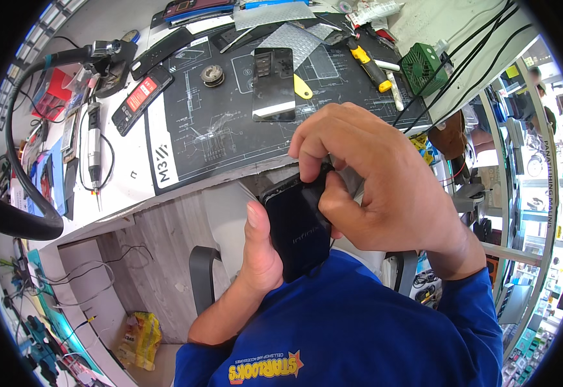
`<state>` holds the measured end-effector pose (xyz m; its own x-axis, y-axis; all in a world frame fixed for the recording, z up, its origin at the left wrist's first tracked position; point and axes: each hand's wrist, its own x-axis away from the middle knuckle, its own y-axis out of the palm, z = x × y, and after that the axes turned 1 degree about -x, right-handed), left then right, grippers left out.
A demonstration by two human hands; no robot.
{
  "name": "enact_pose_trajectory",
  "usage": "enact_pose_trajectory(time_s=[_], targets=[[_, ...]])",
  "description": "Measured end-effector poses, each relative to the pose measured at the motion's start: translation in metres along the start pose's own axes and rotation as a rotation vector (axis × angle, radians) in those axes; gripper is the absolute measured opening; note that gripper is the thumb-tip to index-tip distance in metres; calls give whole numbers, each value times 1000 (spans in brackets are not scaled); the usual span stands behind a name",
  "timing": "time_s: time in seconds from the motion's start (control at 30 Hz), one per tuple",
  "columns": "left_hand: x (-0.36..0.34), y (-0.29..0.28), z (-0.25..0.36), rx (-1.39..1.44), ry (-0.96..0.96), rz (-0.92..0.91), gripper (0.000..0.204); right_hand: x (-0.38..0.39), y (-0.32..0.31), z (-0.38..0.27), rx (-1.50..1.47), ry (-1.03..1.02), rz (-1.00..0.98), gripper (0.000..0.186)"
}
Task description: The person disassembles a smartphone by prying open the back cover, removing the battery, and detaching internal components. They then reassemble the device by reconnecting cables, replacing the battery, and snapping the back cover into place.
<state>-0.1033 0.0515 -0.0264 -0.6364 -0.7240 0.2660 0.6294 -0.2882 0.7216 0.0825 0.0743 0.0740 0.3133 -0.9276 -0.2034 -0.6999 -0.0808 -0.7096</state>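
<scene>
Close to my chest, below the bench's front edge, a black smartphone (pixel 299 235) is held tilted, with faint lettering on its dark face. My left hand (pixel 263 255) cradles it from the left, thumb along the side edge and the other fingers hidden behind. Bent over the phone's upper right corner is my right hand (pixel 365 174), its index finger and thumb closed on that corner. Whether a small piece is also pinched there is hidden. On the mat (pixel 230 142) beyond lies a glossy black phone screen (pixel 273 84), beside a yellow flat tool (pixel 302 89).
A keypad phone (pixel 143 100), a solder wire spool (pixel 212 76) and a yellow-black cutter knife (pixel 369 68) lie on the bench. A soldering iron (pixel 94 138) rests at left. A green fan (pixel 423 68) stands at right among cables. A chair armrest (pixel 204 274) is beside me.
</scene>
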Motion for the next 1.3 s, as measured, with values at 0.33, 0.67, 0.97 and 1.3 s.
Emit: enact_pose_trajectory(time_s=[0.33,0.67,0.97,1.3], targets=[[-3,0,1,14,71,-4,112,1,-4,4,-100,56,-12,31],[0,2,3,18,109,-19,114,5,-4,11,-218,63,23,31],[0,4,0,78,112,58,109,4,-3,9,-103,-122,20,35],[-1,17,-2,429,143,-48,109,4,-5,12,11,-63,-77,22]])
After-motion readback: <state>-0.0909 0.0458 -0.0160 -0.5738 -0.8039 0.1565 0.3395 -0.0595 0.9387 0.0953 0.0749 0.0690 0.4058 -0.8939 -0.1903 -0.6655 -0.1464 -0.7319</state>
